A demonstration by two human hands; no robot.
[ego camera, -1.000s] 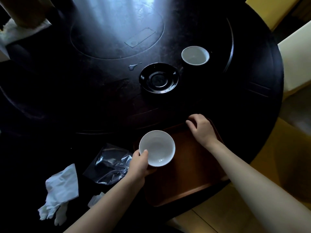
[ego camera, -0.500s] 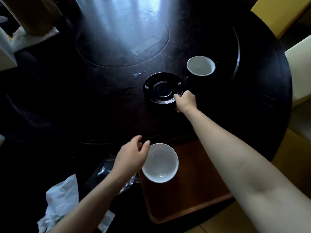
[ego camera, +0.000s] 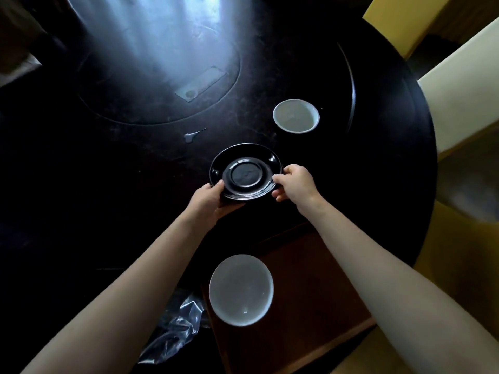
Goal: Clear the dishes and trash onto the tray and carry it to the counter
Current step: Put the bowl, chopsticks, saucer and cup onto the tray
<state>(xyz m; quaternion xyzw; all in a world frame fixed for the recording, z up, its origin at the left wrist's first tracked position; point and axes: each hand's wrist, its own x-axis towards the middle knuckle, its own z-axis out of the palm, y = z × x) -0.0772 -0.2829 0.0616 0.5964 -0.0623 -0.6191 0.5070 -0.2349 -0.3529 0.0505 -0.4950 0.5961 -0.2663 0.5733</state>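
Table: a round dark table (ego camera: 113, 184) with a glossy top; pale light glares across its far half, where a circular inset ring encloses a small rectangular plate.
Black saucers: two stacked black saucers (ego camera: 246, 174) near the table's middle.
Left hand (ego camera: 209, 202): fingers closed on the stack's near-left rim.
Right hand (ego camera: 295, 183): pinching the stack's right rim.
Tray: a brown tray (ego camera: 318, 306) at the table's near edge, holding a white bowl (ego camera: 241, 290) in its left corner.
White cup (ego camera: 296, 116): beyond the saucers, to the right.
Plastic wrapper (ego camera: 175, 330): crumpled, just left of the tray.
Room: yellow seating (ego camera: 388, 20) beyond the table's right edge.
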